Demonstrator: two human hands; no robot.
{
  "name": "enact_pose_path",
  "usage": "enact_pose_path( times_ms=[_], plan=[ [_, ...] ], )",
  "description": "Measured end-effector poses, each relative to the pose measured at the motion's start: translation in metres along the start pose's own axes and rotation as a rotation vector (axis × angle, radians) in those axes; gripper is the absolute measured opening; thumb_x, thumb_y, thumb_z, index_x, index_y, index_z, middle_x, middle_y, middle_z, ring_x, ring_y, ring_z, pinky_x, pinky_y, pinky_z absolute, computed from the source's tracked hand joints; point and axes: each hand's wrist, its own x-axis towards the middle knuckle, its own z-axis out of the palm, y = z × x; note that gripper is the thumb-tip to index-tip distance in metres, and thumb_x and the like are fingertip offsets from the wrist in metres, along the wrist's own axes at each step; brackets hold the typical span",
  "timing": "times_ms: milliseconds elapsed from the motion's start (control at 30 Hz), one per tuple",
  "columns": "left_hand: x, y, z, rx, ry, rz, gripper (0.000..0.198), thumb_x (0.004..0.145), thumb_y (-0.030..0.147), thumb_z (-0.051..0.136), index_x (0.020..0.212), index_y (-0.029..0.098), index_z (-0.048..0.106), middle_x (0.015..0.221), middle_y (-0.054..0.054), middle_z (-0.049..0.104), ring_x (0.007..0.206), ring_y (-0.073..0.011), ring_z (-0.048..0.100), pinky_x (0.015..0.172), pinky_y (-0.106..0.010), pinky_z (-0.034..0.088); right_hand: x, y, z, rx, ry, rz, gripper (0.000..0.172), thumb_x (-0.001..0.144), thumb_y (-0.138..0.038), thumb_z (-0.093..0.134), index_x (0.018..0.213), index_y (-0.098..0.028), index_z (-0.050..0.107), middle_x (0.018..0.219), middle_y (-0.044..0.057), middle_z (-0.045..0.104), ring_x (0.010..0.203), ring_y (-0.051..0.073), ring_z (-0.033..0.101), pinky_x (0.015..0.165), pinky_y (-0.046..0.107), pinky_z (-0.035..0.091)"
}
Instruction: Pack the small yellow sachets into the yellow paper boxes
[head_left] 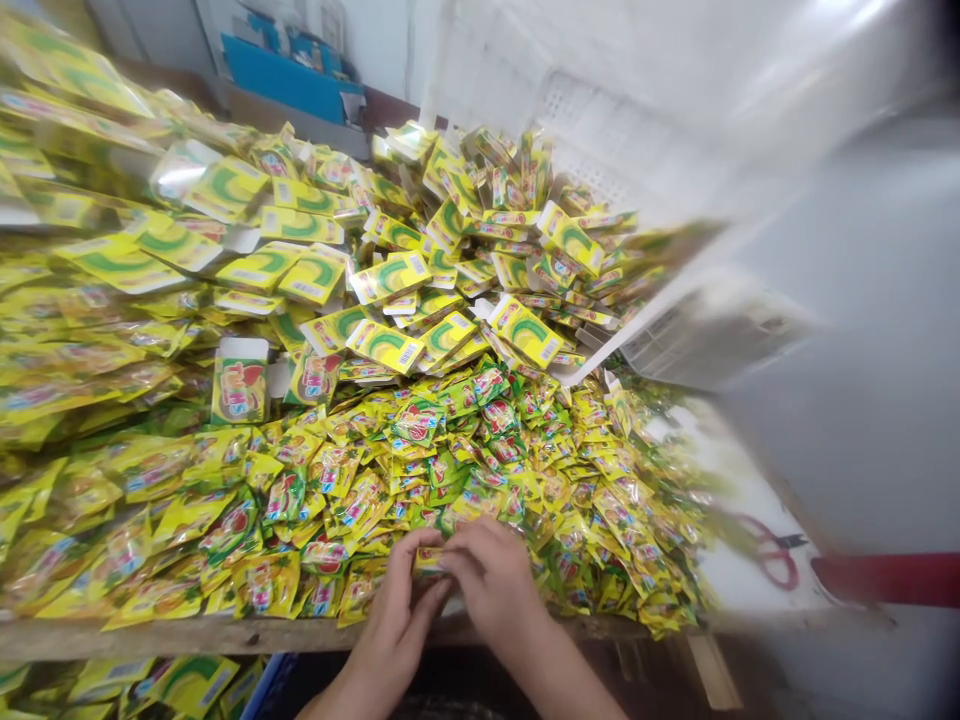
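Observation:
At the table's near edge, my left hand (401, 605) and my right hand (491, 580) meet, both with fingers closed on a small stack of yellow sachets (429, 560). A wide heap of loose yellow and green sachets (465, 450) lies right behind the hands. Farther back is a pile of flat yellow cardboard boxes (390, 275) with green arcs printed on them. One small box (240, 385) stands upright at the left of the heap.
A white plastic crate (660, 150) leans at the back right over the boxes. Red-handled scissors (772, 555) lie on the white table top (742, 480) at the right. More boxes sit below the wooden table edge (225, 632) at lower left.

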Motion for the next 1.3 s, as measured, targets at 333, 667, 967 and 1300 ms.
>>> enact_pose_path(
  times_ms=[333,667,967,1300],
  plan=[
    [0.006,-0.002,-0.004,-0.132,0.011,0.007,0.026,0.096,0.033,0.050,0.122,0.028,0.049,0.120,-0.004,0.059,0.119,-0.0206,0.053,0.103,-0.032,0.042,-0.012,-0.002,0.004,-0.004,0.072,-0.063,0.016,0.094,-0.015,0.054,0.090,-0.019,0.068,0.088,0.006,0.061,0.084,0.016,0.060,0.077,0.028,0.048],
    [0.020,0.006,-0.030,0.045,-0.047,0.234,0.015,0.091,0.022,0.059,0.100,0.026,0.070,0.106,-0.004,0.071,0.103,-0.0196,0.066,0.091,-0.029,0.051,-0.017,0.008,-0.009,0.034,-0.029,-0.119,0.021,0.089,-0.011,0.060,0.105,-0.021,0.068,0.097,0.006,0.064,0.093,0.017,0.062,0.083,0.028,0.051],
    [0.002,-0.022,-0.013,0.207,-0.032,0.288,0.026,0.092,0.024,0.055,0.115,0.028,0.067,0.114,-0.007,0.072,0.113,-0.0237,0.064,0.098,-0.037,0.052,-0.051,0.027,0.015,-0.022,0.214,-0.175,0.038,0.091,-0.005,0.052,0.118,-0.028,0.066,0.105,0.009,0.065,0.095,0.020,0.065,0.080,0.033,0.055],
    [-0.002,0.005,-0.026,0.097,0.328,0.162,0.031,0.090,0.035,0.058,0.121,0.030,0.063,0.119,-0.004,0.069,0.110,-0.0247,0.065,0.096,-0.034,0.052,0.052,-0.026,-0.017,-0.035,0.163,0.093,0.019,0.094,-0.034,0.055,0.097,-0.020,0.067,0.079,0.004,0.066,0.067,0.017,0.061,0.062,0.028,0.048]
  ],
)
